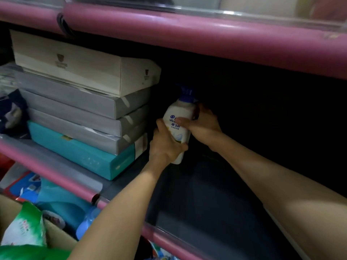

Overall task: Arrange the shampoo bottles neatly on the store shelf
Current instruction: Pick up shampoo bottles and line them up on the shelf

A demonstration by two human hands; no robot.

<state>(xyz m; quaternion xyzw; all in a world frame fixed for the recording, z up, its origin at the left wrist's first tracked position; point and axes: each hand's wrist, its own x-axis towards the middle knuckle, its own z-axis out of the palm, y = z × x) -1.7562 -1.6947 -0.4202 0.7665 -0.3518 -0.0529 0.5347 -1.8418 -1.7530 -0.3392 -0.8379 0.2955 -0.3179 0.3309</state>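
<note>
A white shampoo bottle with a blue pump top stands upright deep on the dark middle shelf. My left hand grips its lower body from the left and front. My right hand wraps around the bottle's right side, thumb across the label. The bottle's base is partly hidden behind my left hand. No other shampoo bottle shows on this shelf.
A stack of flat boxes, beige, grey and teal, fills the shelf just left of the bottle. Pink shelf rails run above and below. A cardboard box with green packets sits at lower left. Right of the bottle the shelf is dark.
</note>
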